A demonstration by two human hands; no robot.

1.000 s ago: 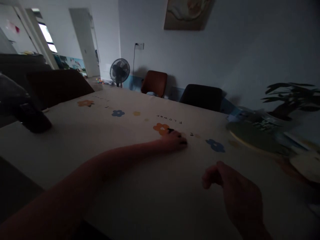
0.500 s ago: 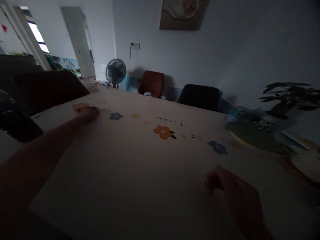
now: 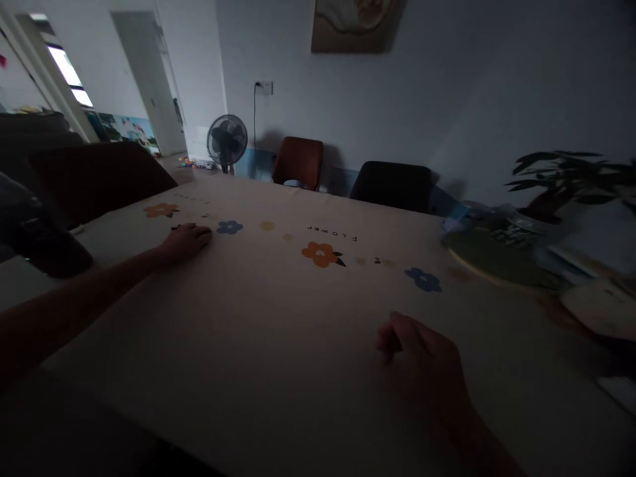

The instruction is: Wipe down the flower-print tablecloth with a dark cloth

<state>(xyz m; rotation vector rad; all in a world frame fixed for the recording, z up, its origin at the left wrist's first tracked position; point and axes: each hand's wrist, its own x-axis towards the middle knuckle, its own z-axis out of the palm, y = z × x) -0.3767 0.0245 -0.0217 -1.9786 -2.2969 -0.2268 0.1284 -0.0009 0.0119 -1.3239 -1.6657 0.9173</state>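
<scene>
A dim room, seen from a head-worn camera. A cream tablecloth (image 3: 278,344) printed with flowers covers a table and fills most of the frame; it is the thing both hands rest on. Its long axis runs from about 9 o'clock to 3 o'clock across the view, and the printed word on it reads upside down from here, so the print faces the far side at 12 o'clock.

The left hand (image 3: 186,240) lies at 10 o'clock, arm stretched out, palm down and fingers laid flat on the cloth, grasping nothing, just beside a blue flower (image 3: 229,227) and near an orange flower (image 3: 159,210). The right hand (image 3: 422,354) sits at 5 o'clock, fingers curled loosely into the palm, knuckles on the cloth; whether it pinches any fabric cannot be told in this light.

Outward: at 3 o'clock, a round green plate (image 3: 497,262) with blurred items behind it and a potted plant (image 3: 561,182). A dark object (image 3: 40,238) sits at 9 o'clock. Two chairs (image 3: 392,185) and a standing fan (image 3: 227,140) stand beyond at 12 o'clock.

As a judgement: a hard sideways drag of the cloth could shift or tip the plate and plant, since they appear to stand on it.
</scene>
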